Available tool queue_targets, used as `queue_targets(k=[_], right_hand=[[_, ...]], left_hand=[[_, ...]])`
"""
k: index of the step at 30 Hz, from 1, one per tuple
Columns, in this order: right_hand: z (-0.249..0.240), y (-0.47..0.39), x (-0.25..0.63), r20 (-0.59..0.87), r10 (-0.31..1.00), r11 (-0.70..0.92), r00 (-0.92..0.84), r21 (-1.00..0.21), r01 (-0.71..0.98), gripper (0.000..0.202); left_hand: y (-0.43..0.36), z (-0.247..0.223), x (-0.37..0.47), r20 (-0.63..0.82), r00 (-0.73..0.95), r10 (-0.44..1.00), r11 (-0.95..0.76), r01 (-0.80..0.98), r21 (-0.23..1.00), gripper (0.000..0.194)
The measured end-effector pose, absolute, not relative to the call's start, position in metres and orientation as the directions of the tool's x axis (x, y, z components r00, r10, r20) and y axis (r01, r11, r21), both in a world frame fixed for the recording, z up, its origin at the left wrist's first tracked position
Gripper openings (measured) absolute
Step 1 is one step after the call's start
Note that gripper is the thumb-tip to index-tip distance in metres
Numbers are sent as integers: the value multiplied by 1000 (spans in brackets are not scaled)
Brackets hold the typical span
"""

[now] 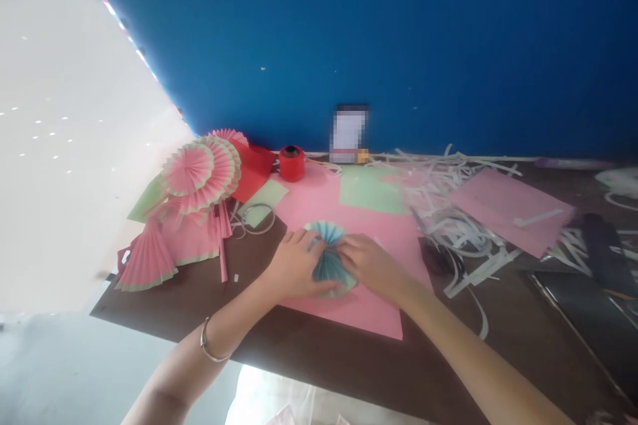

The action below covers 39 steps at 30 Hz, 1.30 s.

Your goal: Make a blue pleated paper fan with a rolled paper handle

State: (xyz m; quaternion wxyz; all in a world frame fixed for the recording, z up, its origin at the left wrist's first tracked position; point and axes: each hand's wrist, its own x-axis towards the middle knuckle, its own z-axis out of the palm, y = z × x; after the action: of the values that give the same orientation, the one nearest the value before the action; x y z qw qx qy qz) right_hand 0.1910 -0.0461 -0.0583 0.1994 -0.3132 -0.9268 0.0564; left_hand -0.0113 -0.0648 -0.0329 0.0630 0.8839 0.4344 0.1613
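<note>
Past bare forearms [244, 315], pleated blue-green fan [331, 267] over pink sheet [386, 269], gripped between left hand [299, 265]'s spread thumb and fingers, pinched at right edge by right hand [371, 265]'s bunched fingertips. Beyond, red roll [292, 166]; rightward, paper strips [458, 232].

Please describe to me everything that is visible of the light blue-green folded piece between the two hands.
The folded piece looks like thin paper, pleated in narrow folds that spread above and below a narrower middle, with a paler outer edge. It is partly opened, above the large pink sheet. The left hand holds its left side; the right hand's fingers touch it near the middle. The hands hide part of it.
</note>
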Motion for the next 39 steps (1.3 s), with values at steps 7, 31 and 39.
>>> queue_targets(k=[7, 31, 39], right_hand=[[-58, -52, 201, 269, 697, 708, -664, -407, 577, 24], [-48, -78, 192, 479, 734, 631, -481, -218, 745, 33], [-49, -81, 187, 621, 694, 622, -365, -261, 738, 30]], left_hand=[[-59, -30, -17, 131, 572, 810, -585, 770, 253, 39], [-40, -55, -23, 47, 5, 999, -46, 290, 956, 53], [-43, -33, -16, -27, 214, 976, 52, -113, 992, 52]])
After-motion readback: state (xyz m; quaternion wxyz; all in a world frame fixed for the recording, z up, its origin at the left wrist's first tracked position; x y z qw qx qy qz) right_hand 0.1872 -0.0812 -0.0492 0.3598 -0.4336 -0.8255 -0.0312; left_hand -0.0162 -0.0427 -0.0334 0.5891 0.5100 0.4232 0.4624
